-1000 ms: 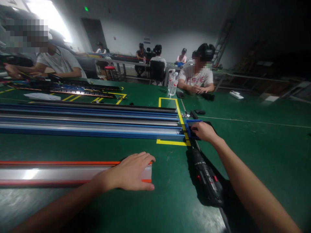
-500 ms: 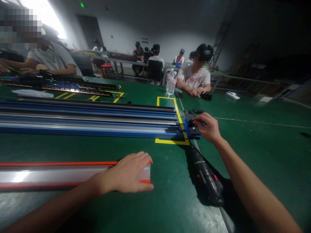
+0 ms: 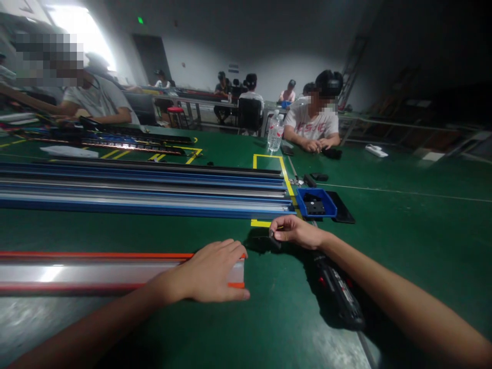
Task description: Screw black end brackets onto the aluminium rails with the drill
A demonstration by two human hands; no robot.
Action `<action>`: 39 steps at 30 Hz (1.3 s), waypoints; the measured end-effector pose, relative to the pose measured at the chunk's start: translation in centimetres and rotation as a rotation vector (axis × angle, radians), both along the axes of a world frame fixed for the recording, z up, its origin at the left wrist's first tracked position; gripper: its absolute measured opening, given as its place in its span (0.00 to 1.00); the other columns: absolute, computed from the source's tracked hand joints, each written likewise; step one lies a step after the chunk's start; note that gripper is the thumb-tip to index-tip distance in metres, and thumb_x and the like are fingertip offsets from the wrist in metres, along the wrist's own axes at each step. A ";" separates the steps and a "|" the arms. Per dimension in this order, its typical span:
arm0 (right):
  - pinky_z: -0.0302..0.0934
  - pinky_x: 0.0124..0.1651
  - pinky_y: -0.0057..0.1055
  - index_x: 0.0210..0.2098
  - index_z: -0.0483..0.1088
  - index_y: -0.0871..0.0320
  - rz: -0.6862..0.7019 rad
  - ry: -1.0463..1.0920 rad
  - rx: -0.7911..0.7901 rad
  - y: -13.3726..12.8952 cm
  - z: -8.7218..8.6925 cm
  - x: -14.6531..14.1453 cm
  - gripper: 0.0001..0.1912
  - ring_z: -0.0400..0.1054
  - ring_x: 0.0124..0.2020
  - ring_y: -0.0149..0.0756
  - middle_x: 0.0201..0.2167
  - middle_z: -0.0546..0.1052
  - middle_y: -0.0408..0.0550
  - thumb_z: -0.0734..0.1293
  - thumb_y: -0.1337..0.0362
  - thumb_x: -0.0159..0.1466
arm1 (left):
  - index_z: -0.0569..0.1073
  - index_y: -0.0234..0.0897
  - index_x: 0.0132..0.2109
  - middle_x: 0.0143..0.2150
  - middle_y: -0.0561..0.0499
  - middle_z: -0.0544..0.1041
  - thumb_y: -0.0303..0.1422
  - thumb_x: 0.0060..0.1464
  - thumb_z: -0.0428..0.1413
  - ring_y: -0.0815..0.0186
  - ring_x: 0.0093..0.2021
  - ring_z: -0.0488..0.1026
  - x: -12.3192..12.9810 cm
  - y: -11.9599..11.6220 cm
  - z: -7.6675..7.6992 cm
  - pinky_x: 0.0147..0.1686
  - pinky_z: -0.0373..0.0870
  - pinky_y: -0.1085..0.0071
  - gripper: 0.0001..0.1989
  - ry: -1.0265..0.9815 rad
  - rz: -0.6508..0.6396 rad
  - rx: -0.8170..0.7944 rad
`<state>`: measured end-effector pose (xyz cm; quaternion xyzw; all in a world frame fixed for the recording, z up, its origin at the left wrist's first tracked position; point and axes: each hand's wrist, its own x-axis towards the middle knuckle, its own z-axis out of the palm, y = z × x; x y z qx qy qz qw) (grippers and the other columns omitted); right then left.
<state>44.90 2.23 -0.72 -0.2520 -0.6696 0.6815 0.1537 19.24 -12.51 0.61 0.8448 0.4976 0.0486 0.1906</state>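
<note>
All positions are given relative to the blue bin (image 3: 329,202). Far left of the bin and nearer the wearer, a rail with orange edges (image 3: 96,272) lies flat on the green table (image 3: 415,246). Several blue rails (image 3: 154,199) lie side by side beyond it, their ends just left of the bin. The left hand (image 3: 215,271), left of the bin and nearer the wearer, is spread palm down over the end of the orange-edged rail, fingers at the far edge, thumb by the near one. Just left of the bin, on its near side, the right hand (image 3: 302,233) pinches a small black part (image 3: 275,243) between thumb and fingers; whether the part touches the table cannot be told. The bin contains more black pieces (image 3: 315,207). A drill (image 3: 340,292) lies on the near side of the bin, unheld.

Status, as judged: one part is out of the bin and apart from the orange-edged rail. No fitting shows on the uncovered portion of that rail end, so joining appears not yet done; the drill appears unused at this stage.
</note>
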 end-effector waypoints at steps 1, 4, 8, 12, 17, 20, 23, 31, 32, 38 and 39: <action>0.64 0.35 0.28 0.33 0.74 0.61 0.001 -0.011 -0.038 0.1 -0.4 0.0 0.20 0.68 0.28 0.28 0.29 0.75 0.43 0.80 0.53 0.55 | 0.71 0.38 0.54 0.51 0.44 0.75 0.58 0.52 0.59 0.51 0.51 0.73 0.0 0.0 0.0 0.51 0.69 0.54 0.33 0.001 -0.001 0.004; 0.67 0.36 0.29 0.34 0.71 0.60 -0.021 -0.034 -0.126 0.6 -1.4 0.2 0.20 0.70 0.29 0.29 0.30 0.75 0.42 0.79 0.53 0.56 | 0.71 0.39 0.54 0.52 0.45 0.75 0.58 0.52 0.59 0.51 0.51 0.73 0.0 0.0 0.1 0.51 0.69 0.55 0.32 -0.002 -0.005 0.010; 0.71 0.35 0.30 0.40 0.69 0.59 -0.045 -0.052 -0.175 1.1 -1.6 0.4 0.17 0.72 0.30 0.30 0.33 0.75 0.43 0.77 0.57 0.59 | 0.71 0.39 0.55 0.52 0.45 0.75 0.58 0.53 0.58 0.52 0.51 0.73 0.0 -0.1 0.3 0.53 0.69 0.55 0.33 -0.001 -0.002 -0.012; 0.72 0.30 0.29 0.46 0.69 0.58 -0.028 -0.103 -0.138 1.1 -1.3 0.2 0.17 0.73 0.31 0.31 0.36 0.75 0.45 0.74 0.57 0.63 | 0.71 0.38 0.58 0.55 0.43 0.75 0.59 0.53 0.57 0.51 0.54 0.72 0.0 0.0 0.7 0.55 0.68 0.53 0.34 -0.004 -0.002 -0.060; 0.62 0.18 0.21 0.41 0.66 0.57 -0.060 -0.286 0.005 1.2 -1.3 0.1 0.16 0.66 0.19 0.26 0.24 0.73 0.37 0.74 0.58 0.62 | 0.69 0.38 0.62 0.62 0.39 0.71 0.60 0.55 0.55 0.46 0.60 0.70 0.1 0.1 1.0 0.59 0.67 0.49 0.38 0.016 0.007 -0.126; 0.55 0.14 0.19 0.39 0.67 0.58 -0.056 -0.325 -0.010 1.2 -1.3 0.3 0.11 0.62 0.14 0.25 0.18 0.71 0.35 0.73 0.64 0.61 | 0.70 0.37 0.62 0.61 0.40 0.73 0.59 0.55 0.55 0.47 0.59 0.71 0.1 0.0 0.9 0.60 0.66 0.48 0.37 0.016 0.009 -0.114; 0.56 0.13 0.21 0.36 0.66 0.57 -0.058 -0.303 -0.071 1.3 -1.2 0.4 0.08 0.62 0.12 0.26 0.16 0.70 0.35 0.70 0.65 0.60 | 0.70 0.36 0.62 0.61 0.40 0.73 0.59 0.55 0.55 0.46 0.62 0.69 0.0 -0.1 0.4 0.64 0.63 0.46 0.38 0.014 0.005 -0.105; 0.57 0.15 0.21 0.35 0.61 0.54 -0.089 -0.156 -0.156 1.0 -0.3 0.8 0.16 0.63 0.14 0.25 0.20 0.71 0.35 0.72 0.57 0.58 | 0.70 0.37 0.60 0.59 0.40 0.74 0.59 0.54 0.56 0.46 0.60 0.70 0.0 0.2 0.4 0.63 0.65 0.45 0.37 0.013 0.027 -0.122; 0.57 0.15 0.22 0.35 0.61 0.54 -0.062 -0.167 -0.137 0.9 -0.2 0.8 0.17 0.62 0.13 0.26 0.18 0.70 0.34 0.73 0.57 0.59 | 0.71 0.37 0.59 0.57 0.41 0.75 0.58 0.54 0.56 0.47 0.58 0.71 0.1 0.2 0.5 0.61 0.66 0.46 0.36 0.014 0.026 -0.116; 0.59 0.26 0.25 0.34 0.66 0.56 0.062 -0.207 0.446 -1.4 0.9 0.3 0.15 0.64 0.22 0.28 0.23 0.70 0.37 0.75 0.56 0.61 | 0.72 0.36 0.57 0.56 0.40 0.75 0.57 0.53 0.57 0.45 0.57 0.71 0.4 0.2 0.7 0.59 0.67 0.46 0.35 0.050 0.031 -0.111; 0.59 0.29 0.27 0.35 0.69 0.56 0.101 -0.212 0.590 -1.9 1.0 0.0 0.13 0.65 0.25 0.30 0.26 0.72 0.39 0.75 0.57 0.62 | 0.72 0.37 0.58 0.57 0.39 0.75 0.58 0.52 0.57 0.45 0.58 0.71 0.4 0.2 0.6 0.59 0.67 0.46 0.35 0.052 0.032 -0.105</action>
